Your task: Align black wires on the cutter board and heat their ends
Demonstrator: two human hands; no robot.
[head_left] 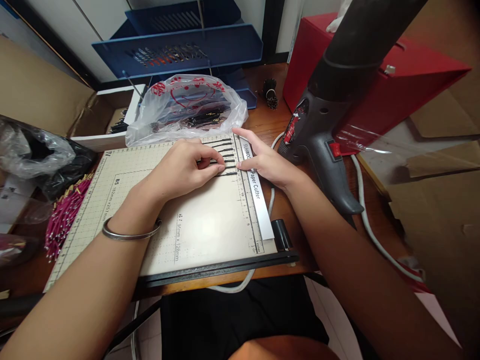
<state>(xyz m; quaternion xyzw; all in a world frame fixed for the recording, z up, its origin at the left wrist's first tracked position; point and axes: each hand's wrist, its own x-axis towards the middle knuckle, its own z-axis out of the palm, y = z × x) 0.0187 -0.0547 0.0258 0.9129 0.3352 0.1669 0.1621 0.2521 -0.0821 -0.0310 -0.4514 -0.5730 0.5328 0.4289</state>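
Note:
A cream paper cutter [210, 215] with printed grid lines lies under both hands. Several short black cords [225, 150] are laid in parallel rows near its right edge, beside the white ruler strip [260, 210]. My left hand [187, 162] is closed in a pinch, thumb and forefinger together on one of these cords, whose middle the fingers hide. Over the strip's upper end rests my right hand [264, 160], forefinger stretched to the far corner and thumb tip beside the cord ends. Its other fingers are out of sight past the edge.
Behind the cutter sit a plastic bag [150, 120] holding dark cords and a blue rack [225, 45]. A heat gun [318, 120] stands right, before a red box [311, 45]. Magenta cords [69, 215] lie left; a tied black bundle [270, 92] is at the back.

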